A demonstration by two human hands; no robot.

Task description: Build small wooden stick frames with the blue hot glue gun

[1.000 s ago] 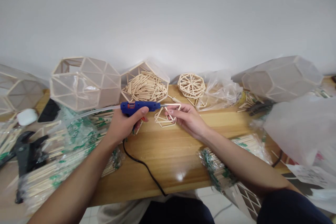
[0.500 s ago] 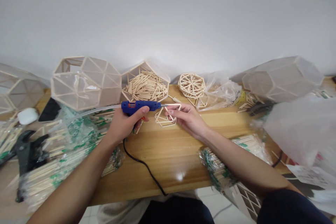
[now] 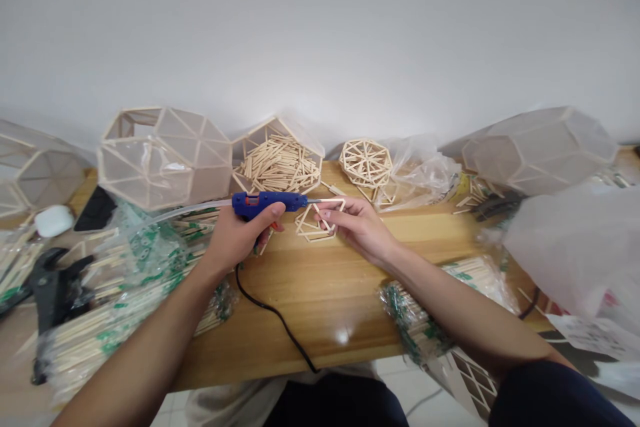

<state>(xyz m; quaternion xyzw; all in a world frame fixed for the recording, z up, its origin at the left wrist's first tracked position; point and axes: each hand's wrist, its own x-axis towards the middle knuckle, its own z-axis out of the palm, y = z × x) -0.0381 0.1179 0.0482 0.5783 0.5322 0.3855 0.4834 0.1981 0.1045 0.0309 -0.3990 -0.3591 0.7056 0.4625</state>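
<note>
My left hand (image 3: 235,237) is closed round a blue glue gun (image 3: 267,202), held level with its nozzle pointing right. A clear glue stick (image 3: 185,210) sticks out of its back, and a black cord (image 3: 273,313) runs down off the table. My right hand (image 3: 353,227) pinches a small wooden stick frame (image 3: 327,208) right at the nozzle tip. Beneath it on the wooden table (image 3: 320,280) lies a flat frame of sticks (image 3: 309,227).
Along the wall stand large polyhedral stick frames covered in plastic (image 3: 163,157) (image 3: 537,147), an open one holding loose sticks (image 3: 277,163) and a round stick lattice (image 3: 365,161). Bags of sticks (image 3: 115,300) (image 3: 425,320) lie left and right. A black tool (image 3: 50,290) lies far left.
</note>
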